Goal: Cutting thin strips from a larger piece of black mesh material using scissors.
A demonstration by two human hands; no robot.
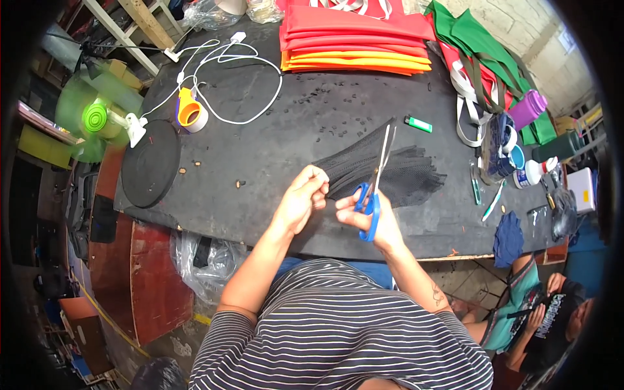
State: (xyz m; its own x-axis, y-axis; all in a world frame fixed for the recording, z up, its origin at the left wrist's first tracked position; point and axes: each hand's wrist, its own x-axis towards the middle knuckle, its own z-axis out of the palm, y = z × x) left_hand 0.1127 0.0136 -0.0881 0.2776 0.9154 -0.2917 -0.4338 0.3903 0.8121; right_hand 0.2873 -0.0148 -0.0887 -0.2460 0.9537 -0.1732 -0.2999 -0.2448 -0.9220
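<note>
My left hand [300,199] is closed in a pinch on the gathered end of a piece of black mesh fabric [406,175]. The mesh fans out to the right across the dark tabletop, and its far edge is ragged. In my right hand [387,224] is a pair of scissors [372,218] with blue handles, thumb and fingers at the loops. Their blades point away from me, slightly apart, over the mesh. A green lighter [418,124] lies just beyond the fabric. Small black scraps [331,104] are scattered on the far side.
Red and orange folded fabric [354,40] is stacked at the back. Left are a tape dispenser [190,112], white cable [224,120], round black disc [151,162] and spinning green fan [97,117]. Bottles and a purple tumbler [528,109] stand right. Another person [552,318] sits lower right.
</note>
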